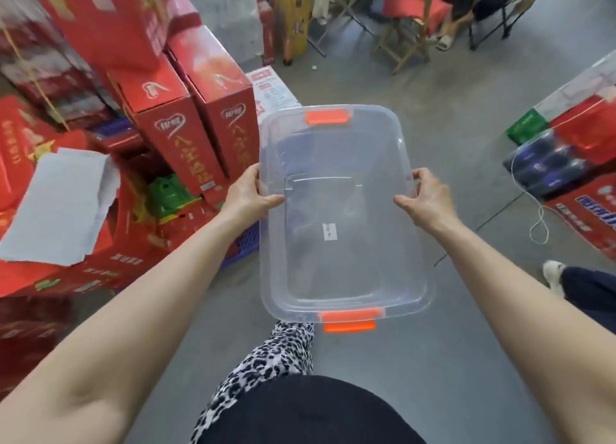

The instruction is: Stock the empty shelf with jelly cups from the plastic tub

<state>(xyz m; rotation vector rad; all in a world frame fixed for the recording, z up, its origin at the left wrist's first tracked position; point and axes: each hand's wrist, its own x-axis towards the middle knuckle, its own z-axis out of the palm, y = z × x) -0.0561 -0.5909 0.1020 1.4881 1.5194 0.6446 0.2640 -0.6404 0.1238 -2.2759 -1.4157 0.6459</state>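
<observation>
free: grey floor (416, 87) ahead | blocked left: red cartons (186, 123) | right: wrapped packs (550, 167)

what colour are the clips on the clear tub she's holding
Orange: one clip at the tub's far end, one at the near end, head view.

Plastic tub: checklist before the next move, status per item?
1. Left hand grips the left rim of the plastic tub: ok.
2. Right hand grips the right rim: ok.
3. Jelly cups in the tub: not ok, it looks empty apart from a small white label.
4. Shelf to stock in view: not ok, none in frame.
5. Floor ahead passable: ok, though red boxes crowd the left and a white string lies on the floor at the right.
</observation>
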